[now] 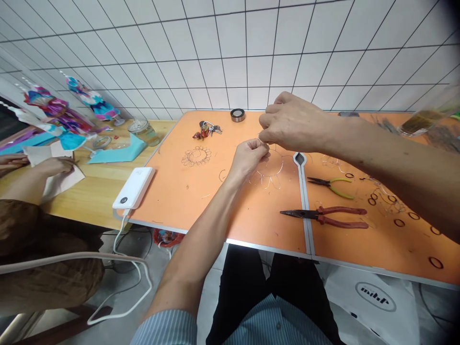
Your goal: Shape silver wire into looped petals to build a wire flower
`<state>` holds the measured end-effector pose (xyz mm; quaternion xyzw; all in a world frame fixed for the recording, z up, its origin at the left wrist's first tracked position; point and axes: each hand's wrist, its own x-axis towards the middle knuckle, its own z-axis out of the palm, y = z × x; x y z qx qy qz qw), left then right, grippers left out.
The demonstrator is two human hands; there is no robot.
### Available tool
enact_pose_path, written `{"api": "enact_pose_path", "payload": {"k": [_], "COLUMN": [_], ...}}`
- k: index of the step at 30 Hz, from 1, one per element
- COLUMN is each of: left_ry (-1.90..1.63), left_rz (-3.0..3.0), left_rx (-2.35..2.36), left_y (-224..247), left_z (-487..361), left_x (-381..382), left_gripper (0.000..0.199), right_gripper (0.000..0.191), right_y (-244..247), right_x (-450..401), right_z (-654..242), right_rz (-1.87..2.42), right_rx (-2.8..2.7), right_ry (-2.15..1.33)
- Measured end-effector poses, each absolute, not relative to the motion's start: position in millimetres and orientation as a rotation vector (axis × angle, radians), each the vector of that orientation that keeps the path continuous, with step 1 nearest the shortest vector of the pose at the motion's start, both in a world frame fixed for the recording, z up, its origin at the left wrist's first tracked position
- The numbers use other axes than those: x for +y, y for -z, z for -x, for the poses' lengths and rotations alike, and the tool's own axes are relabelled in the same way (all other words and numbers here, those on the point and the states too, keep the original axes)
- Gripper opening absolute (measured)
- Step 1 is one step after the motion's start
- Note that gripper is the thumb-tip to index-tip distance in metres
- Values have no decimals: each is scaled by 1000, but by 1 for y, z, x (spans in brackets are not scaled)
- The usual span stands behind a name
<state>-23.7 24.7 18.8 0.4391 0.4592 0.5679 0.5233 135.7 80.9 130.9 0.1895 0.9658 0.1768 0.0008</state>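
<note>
Wire ring (270, 175) — hanging just below the grip (264, 142).

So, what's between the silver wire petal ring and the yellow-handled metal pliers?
Head view: a pale grey strip across the orange tabletop separates the ring from the pliers.

From where you are, your orange tabletop (201, 201) with a silver metal edge carries a round dark tape roll (237, 119) at twelve o'clock, keys (214, 129) and a looped-wire ring (196, 156) at eleven, a white rectangular power bank (134, 188) at ten, and red-handled pliers (317, 214) at one.
</note>
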Motion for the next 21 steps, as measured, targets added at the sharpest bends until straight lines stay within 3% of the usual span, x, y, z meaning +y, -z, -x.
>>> {"api": "enact_pose_path", "payload": {"k": [21], "left_ry": [-1271], "left_rz": [-1008], "left_rx": [1085], "left_y": [-17], "left_z": [29], "left_x": [27], "left_gripper": [20], "right_gripper": [33], "right_y": [-135], "right_x": [79], "right_z": [-146], "right_rz": [-763], "right_rx": [3114], "right_ry": [-311]}}
